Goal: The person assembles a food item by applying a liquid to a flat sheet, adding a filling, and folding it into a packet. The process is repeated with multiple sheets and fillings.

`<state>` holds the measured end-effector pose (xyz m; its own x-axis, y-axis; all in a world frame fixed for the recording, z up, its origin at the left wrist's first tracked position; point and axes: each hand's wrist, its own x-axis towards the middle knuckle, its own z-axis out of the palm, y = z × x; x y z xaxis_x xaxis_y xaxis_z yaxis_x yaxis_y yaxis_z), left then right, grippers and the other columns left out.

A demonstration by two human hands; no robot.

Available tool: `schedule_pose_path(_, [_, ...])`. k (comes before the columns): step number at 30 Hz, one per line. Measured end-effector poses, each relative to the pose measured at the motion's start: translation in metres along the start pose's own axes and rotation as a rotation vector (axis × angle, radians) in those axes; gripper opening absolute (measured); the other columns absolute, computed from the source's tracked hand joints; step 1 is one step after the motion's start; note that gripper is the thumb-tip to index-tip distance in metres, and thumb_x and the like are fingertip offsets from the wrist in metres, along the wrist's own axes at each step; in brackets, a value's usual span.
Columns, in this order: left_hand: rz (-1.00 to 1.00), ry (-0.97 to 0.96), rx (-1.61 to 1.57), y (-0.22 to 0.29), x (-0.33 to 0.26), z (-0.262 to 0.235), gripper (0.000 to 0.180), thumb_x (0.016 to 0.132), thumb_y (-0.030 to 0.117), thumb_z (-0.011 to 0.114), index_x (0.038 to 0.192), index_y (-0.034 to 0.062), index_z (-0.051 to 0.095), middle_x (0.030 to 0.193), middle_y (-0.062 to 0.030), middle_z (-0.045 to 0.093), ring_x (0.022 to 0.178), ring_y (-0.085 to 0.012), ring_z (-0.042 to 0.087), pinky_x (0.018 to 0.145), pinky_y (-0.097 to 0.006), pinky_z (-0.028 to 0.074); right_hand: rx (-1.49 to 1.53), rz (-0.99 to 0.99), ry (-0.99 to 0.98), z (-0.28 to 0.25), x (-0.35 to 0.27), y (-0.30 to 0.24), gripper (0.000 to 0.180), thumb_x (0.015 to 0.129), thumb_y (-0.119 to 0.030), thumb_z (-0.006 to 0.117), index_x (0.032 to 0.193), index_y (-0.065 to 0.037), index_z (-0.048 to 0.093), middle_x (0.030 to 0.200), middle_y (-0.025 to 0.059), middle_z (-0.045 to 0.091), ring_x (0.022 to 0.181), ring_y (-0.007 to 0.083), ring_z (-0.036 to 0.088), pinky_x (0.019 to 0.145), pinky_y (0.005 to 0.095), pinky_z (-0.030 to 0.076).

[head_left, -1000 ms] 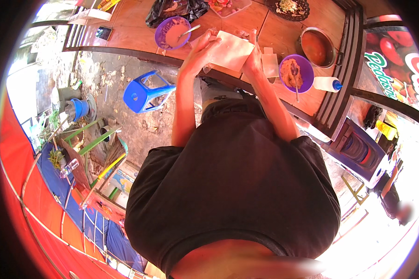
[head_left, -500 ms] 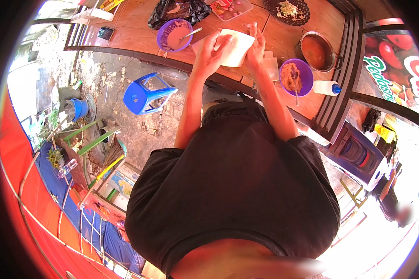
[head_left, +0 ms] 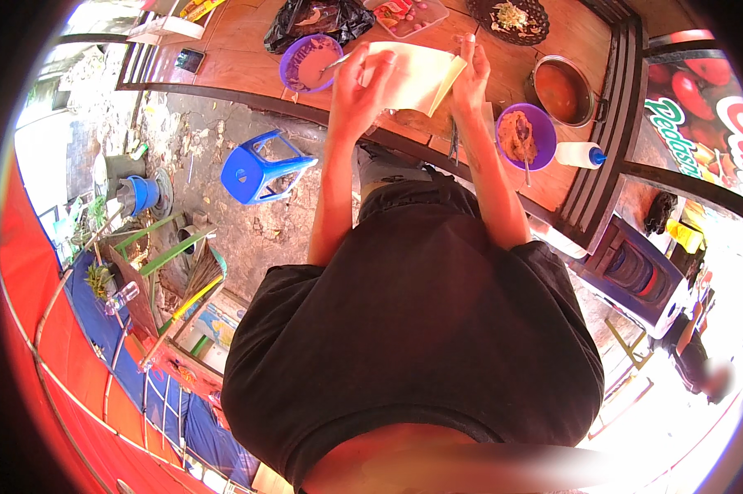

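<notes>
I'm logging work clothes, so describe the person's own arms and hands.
The left hand and right hand are bare, with no gloves or rings that I can make out. The forearms are uncovered, with no watch or bracelet visible. The short, loose sleeves are plain and very dark, near black, matching the shirt.

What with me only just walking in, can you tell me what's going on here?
A person is holding pale sheets over the table, with the left hand on their left side and the right hand at their right edge. On the table, a purple bowl to the left holds a pinkish mix; another purple bowl to the right holds orange mash, with a pot and a bottle near it.
</notes>
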<state>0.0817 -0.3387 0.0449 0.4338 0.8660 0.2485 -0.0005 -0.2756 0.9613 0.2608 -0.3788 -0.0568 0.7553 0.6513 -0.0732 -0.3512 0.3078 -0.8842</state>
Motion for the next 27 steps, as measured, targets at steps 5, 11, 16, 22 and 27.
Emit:
schedule_pose_path(5, [-0.032, 0.085, -0.027, -0.016, 0.006, -0.025, 0.023, 0.106, 0.020, 0.064, 0.111, -0.0015, 0.066, 0.098, -0.0024, 0.070, 0.092, -0.0070, 0.061, 0.081, -0.026, 0.050, -0.166, -0.135, 0.066, -0.021, 0.001, -0.018, 0.037, 0.109, -0.037, 0.060, 0.090, -0.006, 0.063, 0.071, -0.0074, 0.051, 0.062, 0.0030, 0.041, 0.054, 0.0246, 0.035])
schedule_pose_path(11, [-0.304, 0.013, 0.414, -0.106, -0.001, -0.035, 0.028, 0.108, 0.025, 0.058, 0.112, -0.0006, 0.067, 0.098, -0.0019, 0.068, 0.090, -0.0090, 0.059, 0.079, -0.029, 0.049, -0.486, -0.170, 0.012, -0.044, -0.020, -0.052, 0.039, 0.109, -0.034, 0.060, 0.084, -0.005, 0.055, 0.066, -0.0020, 0.055, 0.061, 0.0050, 0.048, 0.053, 0.0265, 0.039])
schedule_pose_path(16, [-0.520, 0.136, -0.151, -0.164, -0.022, -0.012, 0.028, 0.110, 0.023, 0.053, 0.124, 0.0018, 0.064, 0.104, -0.0050, 0.069, 0.099, -0.0140, 0.065, 0.082, -0.033, 0.056, -0.509, -0.065, -0.022, -0.070, -0.050, -0.057, 0.034, 0.109, -0.031, 0.061, 0.089, -0.003, 0.061, 0.065, -0.0017, 0.053, 0.061, 0.0045, 0.047, 0.052, 0.0275, 0.037])
schedule_pose_path(22, [-0.617, 0.205, -0.085, -0.193, -0.030, -0.007, 0.039, 0.108, 0.023, 0.053, 0.133, -0.0061, 0.057, 0.122, -0.0200, 0.068, 0.113, -0.0278, 0.071, 0.089, -0.045, 0.063, -0.690, -0.033, -0.054, -0.091, -0.066, -0.055, 0.032, 0.110, -0.030, 0.059, 0.102, 0.000, 0.067, 0.071, -0.0014, 0.057, 0.066, 0.0045, 0.050, 0.058, 0.0257, 0.039])
schedule_pose_path(27, [-0.313, 0.147, 0.712, -0.177, -0.035, -0.020, 0.058, 0.104, 0.035, 0.058, 0.140, -0.0107, 0.053, 0.115, -0.0272, 0.072, 0.112, -0.0354, 0.072, 0.094, -0.044, 0.058, -0.609, -0.050, -0.074, -0.068, -0.072, -0.064, 0.031, 0.109, -0.030, 0.059, 0.106, 0.000, 0.067, 0.077, 0.0023, 0.066, 0.069, 0.0071, 0.058, 0.061, 0.0252, 0.044])
